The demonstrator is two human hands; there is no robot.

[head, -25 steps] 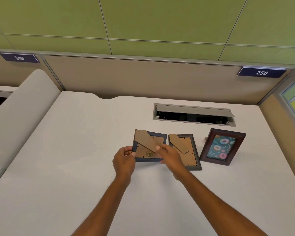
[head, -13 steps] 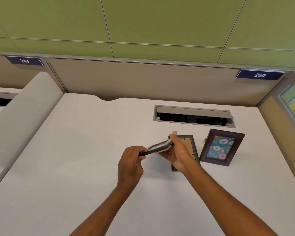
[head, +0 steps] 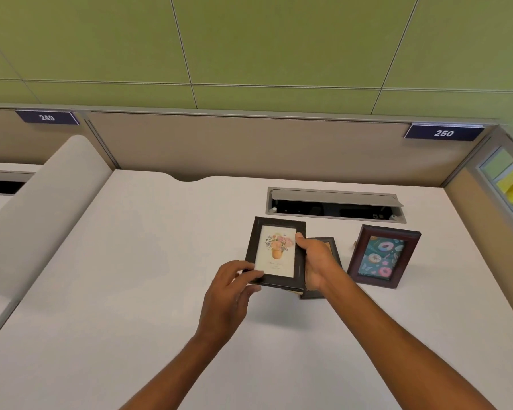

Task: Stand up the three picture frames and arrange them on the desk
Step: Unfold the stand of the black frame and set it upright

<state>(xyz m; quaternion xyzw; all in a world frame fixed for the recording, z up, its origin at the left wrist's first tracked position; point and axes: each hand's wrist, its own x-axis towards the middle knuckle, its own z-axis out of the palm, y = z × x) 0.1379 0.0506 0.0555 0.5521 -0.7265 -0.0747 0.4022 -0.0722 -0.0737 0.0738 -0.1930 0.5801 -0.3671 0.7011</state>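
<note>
Picture frames: three. One black flower frame (head: 274, 252), held face-up; one dark frame (head: 332, 247), flat, largely hidden behind hand; one reddish doughnut frame (head: 382, 255), upright. Hands: two, left hand (head: 230, 294) and right hand (head: 316, 261). Number plates: two, "249" (head: 47, 117) and "250" (head: 443, 133). Desk cable hatch (head: 335, 204): one.

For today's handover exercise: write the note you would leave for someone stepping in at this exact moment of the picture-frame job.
Left hand: pinching the lower left corner of the flower-picture frame.
Right hand: gripping that frame's right edge, picture facing the camera.
Doughnut-picture frame: standing at the right on the desk. Done.
Third frame: lying flat, back up, mostly hidden behind the right hand.
Left to do: set the flower frame down standing, stand up the third, then arrange all three.
</note>
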